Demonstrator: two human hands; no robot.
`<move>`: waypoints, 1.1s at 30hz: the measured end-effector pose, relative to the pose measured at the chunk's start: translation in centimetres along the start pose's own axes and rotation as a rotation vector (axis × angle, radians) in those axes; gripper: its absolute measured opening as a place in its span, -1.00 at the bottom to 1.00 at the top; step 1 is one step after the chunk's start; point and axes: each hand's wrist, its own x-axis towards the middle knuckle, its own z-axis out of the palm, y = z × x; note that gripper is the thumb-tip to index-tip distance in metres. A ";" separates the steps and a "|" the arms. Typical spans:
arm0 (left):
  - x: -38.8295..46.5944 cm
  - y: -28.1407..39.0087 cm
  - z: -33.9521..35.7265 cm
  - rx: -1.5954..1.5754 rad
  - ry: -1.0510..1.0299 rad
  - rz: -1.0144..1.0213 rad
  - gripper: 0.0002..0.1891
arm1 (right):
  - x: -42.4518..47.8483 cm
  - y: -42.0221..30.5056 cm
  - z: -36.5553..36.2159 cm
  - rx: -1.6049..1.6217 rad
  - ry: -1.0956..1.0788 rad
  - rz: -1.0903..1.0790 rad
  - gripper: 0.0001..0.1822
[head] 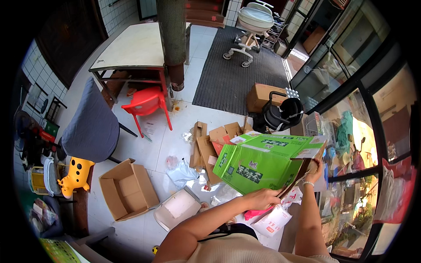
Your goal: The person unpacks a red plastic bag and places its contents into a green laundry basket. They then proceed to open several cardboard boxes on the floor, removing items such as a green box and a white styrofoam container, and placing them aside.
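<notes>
Both hands are on a large green printed cardboard box (263,161), which is tilted in front of me with its open end towards my right side. My left hand (264,198) holds the lower edge near the opening. My right hand (314,171), with a beaded bracelet at the wrist, grips the far edge by a flap. Beyond the green box, flattened brown cardboard pieces (208,157) lie on the floor. A white package with red print (272,220) and a pink bag (257,213) are below the hands.
An open brown box (130,190) and a whitish tray-like box (177,210) stand on the floor at left. A pale blue plastic bag (182,174) lies nearby. Further off are a red chair (144,102), a table (131,44), a closed brown box (263,97) and a white stroller (255,23). Glass panels line the right.
</notes>
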 end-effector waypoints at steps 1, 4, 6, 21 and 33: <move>-0.2 -0.7 -0.2 0.087 0.036 0.041 -0.88 | -0.3 0.2 -0.1 -0.296 -0.083 -0.077 -0.63; -0.8 -3.8 0.1 0.143 -0.278 -0.233 -0.89 | -2.7 0.8 -1.8 -1.078 -0.374 -0.096 -0.39; -3.7 -8.5 3.0 0.228 -0.369 -0.290 -0.80 | -5.3 1.0 -4.6 -1.363 -0.603 0.100 -0.15; -2.2 -4.6 0.1 0.780 0.364 -0.832 -0.41 | -5.9 8.1 13.3 0.017 -0.908 1.309 -0.05; -18.5 -3.1 6.9 -0.564 1.516 -1.063 -0.38 | -12.1 -17.4 20.5 0.500 -1.524 0.624 -0.24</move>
